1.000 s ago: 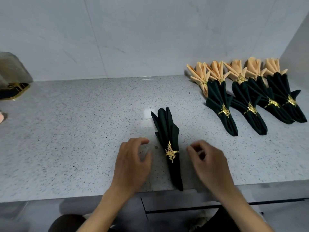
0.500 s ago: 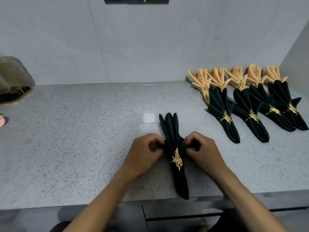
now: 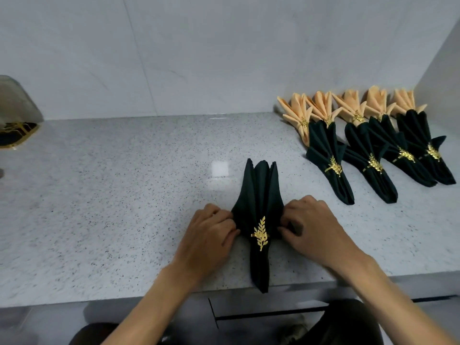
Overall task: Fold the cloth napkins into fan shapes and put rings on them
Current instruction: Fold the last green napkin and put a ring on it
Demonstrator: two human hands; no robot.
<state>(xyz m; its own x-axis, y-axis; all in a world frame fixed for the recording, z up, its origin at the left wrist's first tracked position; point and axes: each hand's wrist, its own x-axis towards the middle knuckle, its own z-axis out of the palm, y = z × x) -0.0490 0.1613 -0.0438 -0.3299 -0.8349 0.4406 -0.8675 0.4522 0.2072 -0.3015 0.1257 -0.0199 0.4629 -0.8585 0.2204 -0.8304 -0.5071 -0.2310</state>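
Note:
A dark green pleated napkin point(image 3: 260, 195) lies on the speckled counter point(image 3: 124, 195), its narrow tail reaching the front edge. A gold leaf ring point(image 3: 260, 234) sits round its middle. My left hand point(image 3: 207, 236) pinches the napkin's left pleats just above the ring. My right hand point(image 3: 313, 227) pinches the right pleats at the same height. The top of the napkin spreads into a fan between my hands.
Several finished green napkins point(image 3: 328, 158) and peach napkins point(image 3: 298, 115) with gold rings lie in rows at the back right, near the side wall. A clear bag with gold rings point(image 3: 15, 125) sits at the far left. Drawer fronts point(image 3: 273, 312) run below the counter edge.
My hands closed in from both sides and took hold of the pleats; since then they have pulled the pleats outward, widening the fan.

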